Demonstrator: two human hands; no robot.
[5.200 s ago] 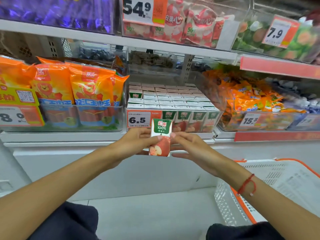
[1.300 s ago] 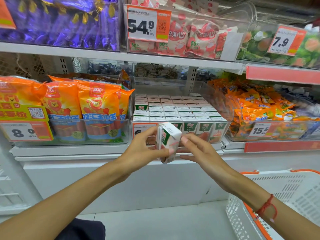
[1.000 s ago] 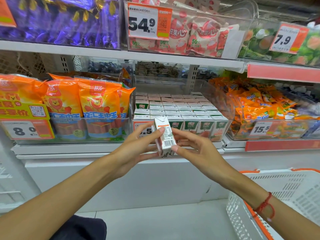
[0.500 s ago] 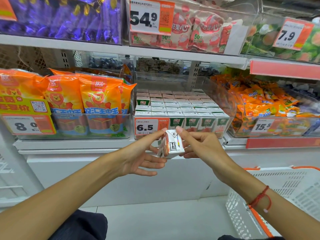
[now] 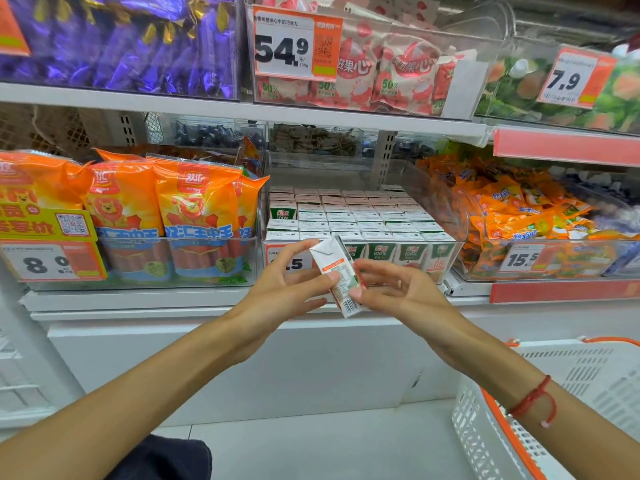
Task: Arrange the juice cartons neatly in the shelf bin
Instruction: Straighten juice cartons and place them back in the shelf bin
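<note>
A small white and green juice carton (image 5: 337,273) sits tilted between my two hands, in front of the shelf edge, with its barcode end down. My left hand (image 5: 287,278) pinches its left side with thumb and fingers. My right hand (image 5: 391,289) holds its right side with curled fingertips. Behind it stands the clear shelf bin (image 5: 446,261), filled with several rows of matching juice cartons (image 5: 360,220). A 6.5 price tag (image 5: 294,263) on the bin front is partly hidden by my left hand.
Orange sausage packs (image 5: 194,209) fill the bin to the left; orange snack packets (image 5: 512,209) fill the bin to the right. An upper shelf (image 5: 242,110) overhangs the cartons. A white basket with orange rim (image 5: 561,393) stands at lower right on the floor.
The carton has turned in my hands from lying with its end toward me to nearly upright with its printed side panel showing. Both hands stayed in front of the bin.
</note>
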